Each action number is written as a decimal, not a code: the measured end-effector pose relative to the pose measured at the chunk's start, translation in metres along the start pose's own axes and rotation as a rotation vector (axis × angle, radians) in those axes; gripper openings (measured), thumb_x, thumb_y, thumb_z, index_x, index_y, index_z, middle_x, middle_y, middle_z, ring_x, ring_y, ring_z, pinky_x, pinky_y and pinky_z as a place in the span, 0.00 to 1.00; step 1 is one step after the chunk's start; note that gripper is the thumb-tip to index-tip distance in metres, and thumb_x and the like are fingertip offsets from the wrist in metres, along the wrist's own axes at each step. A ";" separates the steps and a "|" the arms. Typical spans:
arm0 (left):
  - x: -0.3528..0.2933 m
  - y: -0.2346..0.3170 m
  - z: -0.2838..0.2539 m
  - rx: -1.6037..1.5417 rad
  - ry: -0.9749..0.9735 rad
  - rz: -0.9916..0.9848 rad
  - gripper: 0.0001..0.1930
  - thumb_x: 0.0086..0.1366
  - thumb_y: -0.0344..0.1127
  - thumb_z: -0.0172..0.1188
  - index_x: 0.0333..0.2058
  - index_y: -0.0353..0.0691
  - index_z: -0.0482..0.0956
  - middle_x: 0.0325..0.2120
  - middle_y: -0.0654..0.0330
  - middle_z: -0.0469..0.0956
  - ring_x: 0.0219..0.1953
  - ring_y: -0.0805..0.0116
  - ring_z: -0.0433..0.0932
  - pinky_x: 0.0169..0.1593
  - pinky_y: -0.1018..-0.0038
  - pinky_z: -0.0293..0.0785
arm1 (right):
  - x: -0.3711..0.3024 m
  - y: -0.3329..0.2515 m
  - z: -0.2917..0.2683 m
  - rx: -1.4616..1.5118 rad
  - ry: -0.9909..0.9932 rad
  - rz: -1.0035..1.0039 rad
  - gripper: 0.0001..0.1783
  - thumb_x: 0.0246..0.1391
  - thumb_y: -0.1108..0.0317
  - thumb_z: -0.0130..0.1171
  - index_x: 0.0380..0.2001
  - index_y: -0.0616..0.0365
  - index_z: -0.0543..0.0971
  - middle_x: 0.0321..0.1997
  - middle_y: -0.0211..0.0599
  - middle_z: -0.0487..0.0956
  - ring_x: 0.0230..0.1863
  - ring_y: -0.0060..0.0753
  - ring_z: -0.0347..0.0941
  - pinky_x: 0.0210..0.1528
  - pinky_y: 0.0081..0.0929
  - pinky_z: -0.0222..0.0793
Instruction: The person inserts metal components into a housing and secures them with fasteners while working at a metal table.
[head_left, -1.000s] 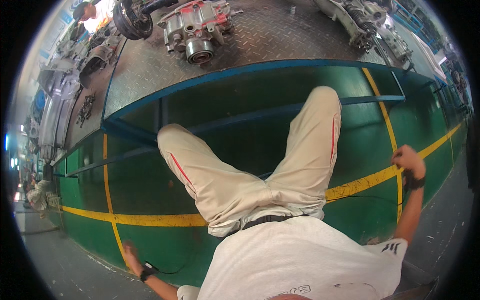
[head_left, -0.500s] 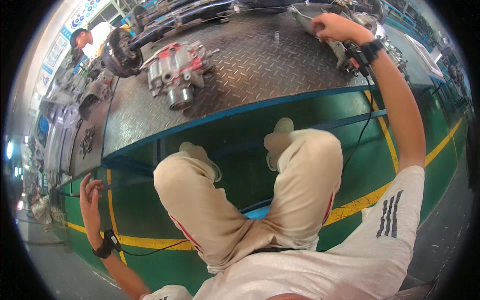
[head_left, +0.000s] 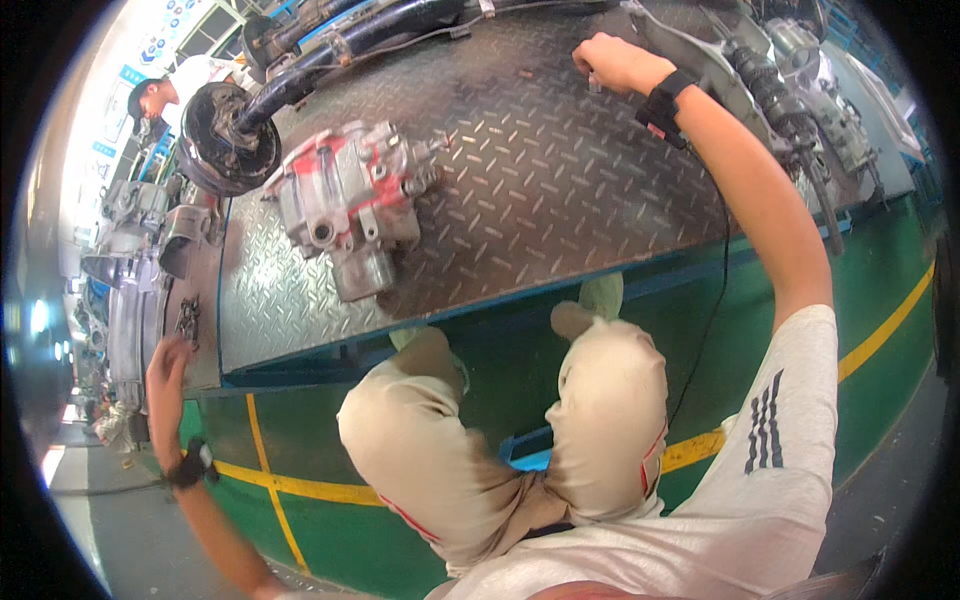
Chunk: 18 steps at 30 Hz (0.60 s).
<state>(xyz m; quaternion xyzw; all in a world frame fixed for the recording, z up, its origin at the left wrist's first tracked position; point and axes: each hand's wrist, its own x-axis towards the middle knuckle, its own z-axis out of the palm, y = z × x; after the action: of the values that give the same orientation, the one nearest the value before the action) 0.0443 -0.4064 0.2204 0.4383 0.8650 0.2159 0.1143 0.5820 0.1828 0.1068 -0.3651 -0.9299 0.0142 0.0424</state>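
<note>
My right hand (head_left: 622,66) is closed at the far side of the metal-topped bench, its fingertips on a small shiny metal cylinder (head_left: 595,84). Off the bench's left corner, my left hand (head_left: 168,372) hangs with loosely bent, somewhat blurred fingers and nothing visible in them. Nearest to it is a cluster of small dark metal parts (head_left: 187,318) on the adjoining surface. A grey gearbox-like housing with red patches (head_left: 350,205) rests on the tread plate (head_left: 520,220) between my hands. Right of my right hand lies a geared shaft (head_left: 765,90) in an open metal casing.
A long dark axle (head_left: 350,45) with a round drum end (head_left: 230,140) spans the far left. Several grey metal housings (head_left: 135,215) are piled at the left. A person (head_left: 190,85) stands beyond the drum. A cable (head_left: 715,310) hangs from my right wrist past the bench edge.
My right hand has left the open casing and moved left to the small cylinder. My left hand has come up closer to the small dark parts. The whole view has shifted.
</note>
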 end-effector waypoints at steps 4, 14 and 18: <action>0.080 0.073 0.050 -0.112 -0.077 0.284 0.17 0.78 0.30 0.49 0.61 0.35 0.74 0.54 0.58 0.81 0.57 0.68 0.79 0.59 0.74 0.71 | -0.035 -0.019 -0.023 0.612 -0.053 -0.002 0.12 0.68 0.63 0.62 0.46 0.60 0.81 0.38 0.35 0.83 0.36 0.30 0.80 0.33 0.34 0.81; 0.167 0.187 0.142 -0.388 -0.246 0.716 0.25 0.82 0.48 0.44 0.66 0.36 0.71 0.63 0.56 0.74 0.67 0.66 0.68 0.71 0.70 0.59 | -0.130 -0.147 -0.080 1.588 -0.299 -0.095 0.29 0.77 0.49 0.46 0.52 0.72 0.73 0.55 0.63 0.82 0.55 0.52 0.83 0.52 0.36 0.85; 0.176 0.218 0.141 -0.185 -0.378 0.707 0.24 0.82 0.45 0.45 0.65 0.34 0.72 0.59 0.57 0.78 0.62 0.67 0.73 0.68 0.70 0.64 | -0.132 -0.182 -0.072 1.578 -0.286 -0.023 0.22 0.76 0.54 0.52 0.49 0.67 0.70 0.54 0.61 0.82 0.57 0.50 0.83 0.53 0.36 0.85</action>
<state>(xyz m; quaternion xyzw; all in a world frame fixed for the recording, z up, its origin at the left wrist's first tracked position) 0.1498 -0.1120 0.1980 0.7283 0.6019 0.2345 0.2288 0.5616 -0.0407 0.1795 -0.2125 -0.6457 0.7137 0.1688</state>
